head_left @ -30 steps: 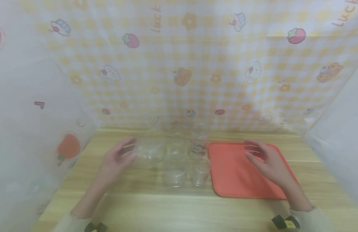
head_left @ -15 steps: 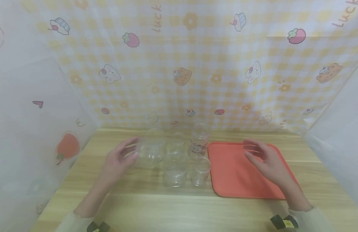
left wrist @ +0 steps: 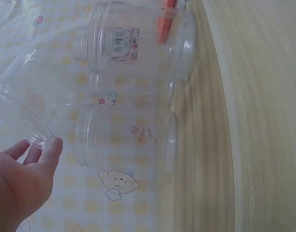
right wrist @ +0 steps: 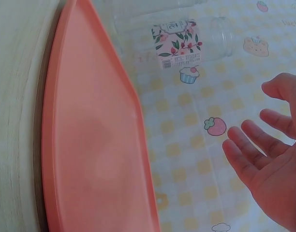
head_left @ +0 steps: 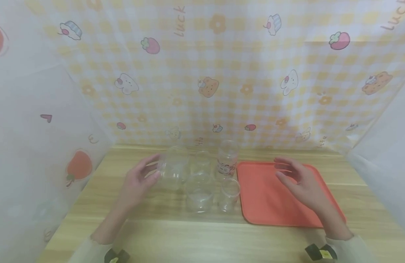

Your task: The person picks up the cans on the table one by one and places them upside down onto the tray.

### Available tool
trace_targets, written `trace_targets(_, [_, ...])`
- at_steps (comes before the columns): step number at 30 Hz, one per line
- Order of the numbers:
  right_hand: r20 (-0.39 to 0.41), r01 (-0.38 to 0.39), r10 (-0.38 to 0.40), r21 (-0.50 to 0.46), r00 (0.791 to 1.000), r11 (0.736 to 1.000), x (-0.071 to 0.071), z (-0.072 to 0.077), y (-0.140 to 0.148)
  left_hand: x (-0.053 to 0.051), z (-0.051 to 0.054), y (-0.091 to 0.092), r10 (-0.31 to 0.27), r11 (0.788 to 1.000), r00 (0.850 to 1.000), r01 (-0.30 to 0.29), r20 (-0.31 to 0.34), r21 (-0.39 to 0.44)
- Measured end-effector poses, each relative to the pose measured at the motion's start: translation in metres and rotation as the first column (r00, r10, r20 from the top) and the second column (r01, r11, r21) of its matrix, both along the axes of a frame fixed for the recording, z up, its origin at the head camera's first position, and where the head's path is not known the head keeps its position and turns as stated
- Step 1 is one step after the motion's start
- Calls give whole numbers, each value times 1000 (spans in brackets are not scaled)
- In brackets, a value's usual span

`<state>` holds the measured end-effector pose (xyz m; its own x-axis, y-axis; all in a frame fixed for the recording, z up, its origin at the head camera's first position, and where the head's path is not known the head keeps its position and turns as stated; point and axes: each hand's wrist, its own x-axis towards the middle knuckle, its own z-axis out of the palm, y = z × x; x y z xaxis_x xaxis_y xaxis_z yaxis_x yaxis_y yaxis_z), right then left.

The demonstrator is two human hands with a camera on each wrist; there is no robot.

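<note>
My left hand (head_left: 140,180) pinches a clear plastic jar (left wrist: 37,92) between thumb and fingertips; the left wrist view shows it tilted and off the table. Its outline blends with another clear jar behind it in the head view. To its right stand a wide clear jar (head_left: 200,195), a smaller clear jar (head_left: 228,197), a clear jar at the back (head_left: 202,162) and a tall jar with a floral label (head_left: 227,164). My right hand (head_left: 301,180) hovers over the orange tray (head_left: 265,204), fingers spread and loosely bent, holding nothing.
The wooden table (head_left: 205,239) meets a yellow checked cloth wall (head_left: 189,113) at the back. White sheets hang at the left (head_left: 31,157) and right (head_left: 383,135). The tray lies flat, close beside the small jar and the labelled jar.
My left hand has moved a little to the right with the jar, closer to the other jars. My right hand stays over the tray. The view has shifted slightly.
</note>
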<state>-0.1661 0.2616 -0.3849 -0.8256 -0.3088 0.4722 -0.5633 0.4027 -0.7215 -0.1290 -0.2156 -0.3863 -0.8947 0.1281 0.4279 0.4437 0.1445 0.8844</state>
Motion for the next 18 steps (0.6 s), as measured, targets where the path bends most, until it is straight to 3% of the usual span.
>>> trace_targets(6, [-1, -12, 12, -7, 1000, 1000, 0, 0, -1, 0, 3, 4, 24, 1000, 999, -24, 26, -7])
trace_targets(18, [10, -16, 16, -34, 1000, 999, 0, 3, -8, -6, 3, 12, 2, 1000, 999, -3, -35, -17])
